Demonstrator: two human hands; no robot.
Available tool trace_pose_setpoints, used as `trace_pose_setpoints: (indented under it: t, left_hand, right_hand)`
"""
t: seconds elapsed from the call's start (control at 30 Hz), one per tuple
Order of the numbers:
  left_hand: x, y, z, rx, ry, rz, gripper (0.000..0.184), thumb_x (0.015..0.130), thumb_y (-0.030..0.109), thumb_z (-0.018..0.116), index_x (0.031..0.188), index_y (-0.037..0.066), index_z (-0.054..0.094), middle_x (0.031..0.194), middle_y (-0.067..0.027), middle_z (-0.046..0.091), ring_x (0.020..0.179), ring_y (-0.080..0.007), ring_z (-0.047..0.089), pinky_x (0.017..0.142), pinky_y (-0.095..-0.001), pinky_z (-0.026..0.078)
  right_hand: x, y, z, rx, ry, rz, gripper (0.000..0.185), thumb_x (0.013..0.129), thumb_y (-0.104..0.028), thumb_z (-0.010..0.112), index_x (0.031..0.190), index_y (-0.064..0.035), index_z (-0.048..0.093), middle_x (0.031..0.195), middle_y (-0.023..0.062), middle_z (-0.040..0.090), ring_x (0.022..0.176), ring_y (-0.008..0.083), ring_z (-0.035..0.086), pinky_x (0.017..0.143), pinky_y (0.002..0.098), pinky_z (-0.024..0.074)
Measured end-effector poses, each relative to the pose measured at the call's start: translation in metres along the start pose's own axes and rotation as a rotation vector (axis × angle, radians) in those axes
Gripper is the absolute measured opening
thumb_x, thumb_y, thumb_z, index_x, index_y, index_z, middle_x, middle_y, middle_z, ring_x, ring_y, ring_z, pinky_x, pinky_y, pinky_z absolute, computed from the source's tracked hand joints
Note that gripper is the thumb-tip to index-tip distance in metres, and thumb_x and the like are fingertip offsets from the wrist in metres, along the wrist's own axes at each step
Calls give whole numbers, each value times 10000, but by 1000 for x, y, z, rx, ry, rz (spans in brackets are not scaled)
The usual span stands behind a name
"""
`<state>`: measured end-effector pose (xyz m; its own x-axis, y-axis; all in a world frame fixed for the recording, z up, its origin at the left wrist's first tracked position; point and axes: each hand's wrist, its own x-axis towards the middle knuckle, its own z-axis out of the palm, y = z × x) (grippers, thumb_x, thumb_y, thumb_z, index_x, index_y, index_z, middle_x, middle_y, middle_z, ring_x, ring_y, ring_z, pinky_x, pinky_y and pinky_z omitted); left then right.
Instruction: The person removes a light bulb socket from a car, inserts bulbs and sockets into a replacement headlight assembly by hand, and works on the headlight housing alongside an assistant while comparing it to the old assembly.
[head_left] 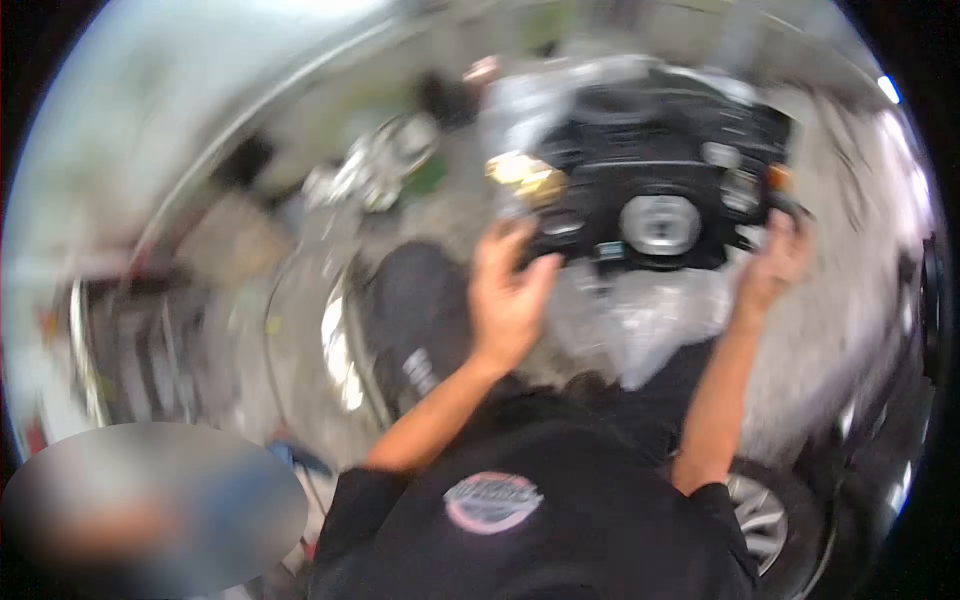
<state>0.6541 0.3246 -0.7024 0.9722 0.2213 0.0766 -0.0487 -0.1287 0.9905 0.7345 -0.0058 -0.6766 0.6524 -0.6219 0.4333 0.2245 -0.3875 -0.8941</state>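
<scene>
A large black plastic car part (620, 175) lies in front of me, with a round silver cap (660, 224) and smaller round fittings on its face. Clear plastic wrapping (640, 320) spreads beneath and around it. My left hand (507, 300) grips the part's left end, thumb and fingers on either side of a dark corner. At the opposite end, my right hand (778, 258) has its fingers closed around the right edge. A shiny gold-coloured piece (525, 178) sits just beyond my left fingers. Motion blur hides fine detail and the exact finger contacts.
Crumpled silvery, clear-looking material (380, 165) is on the floor at the upper left. A dark seat-like shape (420, 310) is beside my left arm. A car wheel (765, 520) stands at the lower right. Another person (150, 510), blurred, is at the lower left.
</scene>
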Motion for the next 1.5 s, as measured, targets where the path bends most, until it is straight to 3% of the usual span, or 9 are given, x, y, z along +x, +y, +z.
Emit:
trace_pose_setpoints:
  t: [0.1, 0.17, 0.47, 0.6, 0.73, 0.87, 1.0, 1.3, 1.5]
  left_hand:
    - [-6, -5, 1, -123, 17, -23, 501, 969, 178, 758, 1444, 104, 620, 1565, -194, 458, 1413, -296, 506, 1084, -400, 503]
    - [-4, -15, -7, -133, -27, 8, 579, 933, 143, 757, 1485, 108, 586, 1567, -234, 417, 1405, -364, 517, 1097, -437, 495]
    - [-33, -43, -28, -119, -55, 29, 653, 892, 57, 731, 1510, 87, 525, 1513, -238, 441, 1367, -421, 525, 1086, -471, 490]
    - [-27, -45, -30, 124, 3, 168, 518, 883, 73, 735, 1389, 50, 627, 1353, -214, 553, 1200, -365, 597, 969, -414, 549]
    - [-16, -25, -35, -15, -64, 152, 464, 880, -31, 719, 1339, -10, 658, 1242, -169, 594, 980, -232, 662, 878, -325, 553]
    - [-4, -25, -28, -204, -269, -126, 731, 1009, 114, 703, 1606, -27, 305, 1336, -168, 577, 1037, -190, 656, 887, -324, 561]
    - [6, -26, -16, -231, -310, -122, 844, 1027, 182, 709, 1631, -46, 164, 1419, -231, 531, 1081, -214, 659, 882, -336, 581]
    - [15, -41, -11, -447, -334, -86, 871, 1014, 125, 704, 1641, -19, 117, 1521, -242, 423, 1202, -272, 635, 893, -379, 628]
    - [20, -34, -17, -466, -372, -193, 902, 983, 100, 734, 1632, -57, 128, 1491, -232, 472, 1201, -259, 643, 914, -366, 603]
  right_hand:
    - [20, 32, -4, 123, -7, -3, 340, 1015, -115, 668, 1265, 114, 640, 1235, 224, 693, 1100, 262, 679, 963, 367, 561]
    - [31, 48, -11, 343, -109, -67, 317, 1014, -46, 636, 1259, 153, 602, 1256, 280, 677, 1123, 331, 690, 1046, 429, 557]
    - [67, 72, -38, 127, 37, -60, 309, 921, -7, 706, 1148, 190, 634, 1163, 314, 681, 990, 385, 733, 837, 448, 677]
    - [55, 83, -50, -215, -56, -139, 349, 939, -161, 674, 1216, 50, 685, 1163, 184, 700, 1032, 309, 692, 866, 433, 602]
    - [15, 27, -3, 259, -11, 10, 323, 1042, -61, 603, 1316, 96, 534, 1198, 191, 673, 1084, 273, 690, 986, 398, 584]
    - [14, 36, -3, 290, 17, -37, 297, 1051, -28, 580, 1310, 110, 533, 1213, 207, 676, 1106, 265, 689, 1018, 391, 570]
    - [11, 33, 4, 306, 23, -77, 317, 1055, -49, 597, 1324, 105, 533, 1229, 190, 675, 1130, 232, 674, 1017, 371, 551]
    - [-14, -39, -8, 311, -82, -171, 322, 1048, -9, 571, 1360, 68, 537, 1268, 216, 676, 1159, 316, 703, 1060, 487, 569]
    - [-93, -139, 12, -186, -522, -471, 407, 786, 78, 782, 1185, 34, 713, 1133, 176, 734, 983, 254, 727, 841, 342, 582]
